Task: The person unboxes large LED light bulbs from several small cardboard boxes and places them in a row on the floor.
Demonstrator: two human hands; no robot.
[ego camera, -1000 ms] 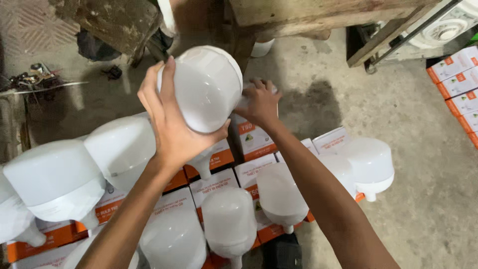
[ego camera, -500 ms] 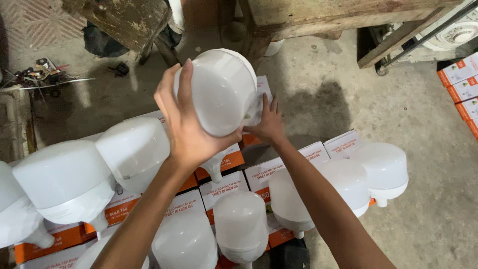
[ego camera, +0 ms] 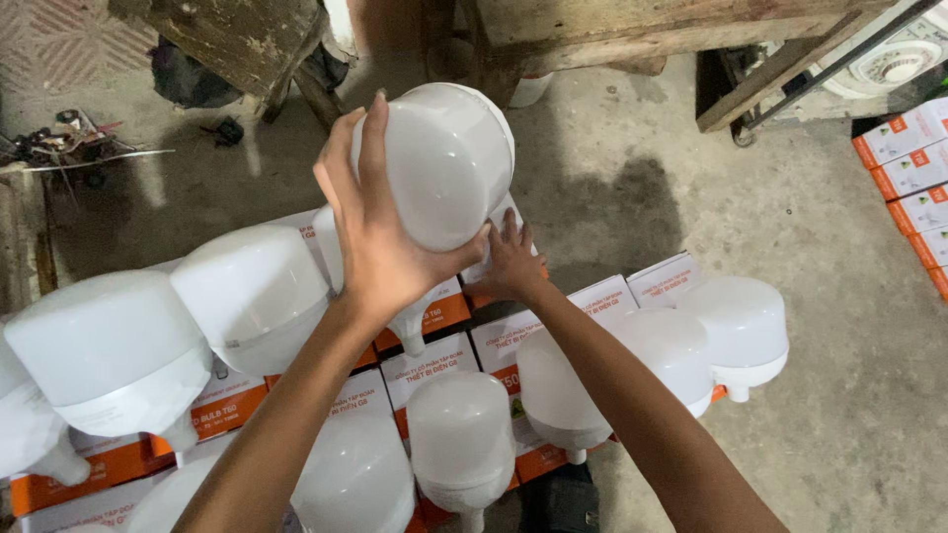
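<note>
Above the rows of boxes (ego camera: 434, 360), the left hand (ego camera: 380, 237) grips a big white bulb (ego camera: 444, 163) firmly. The right hand (ego camera: 509, 262) rests with spread fingers on a box (ego camera: 494, 276) below, holding nothing.

Hands, both raised, arms extended forward.
My left hand (ego camera: 380, 247) was cupped, fingers spread upward; my right hand (ego camera: 509, 266) reached lower, fingers splayed.

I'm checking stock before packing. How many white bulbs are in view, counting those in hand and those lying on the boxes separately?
Bulb held in left hand: 1
Bulbs lying on boxes: about 10, some partly hidden or cut off by the frame
Total: about 11 bulbs
</note>
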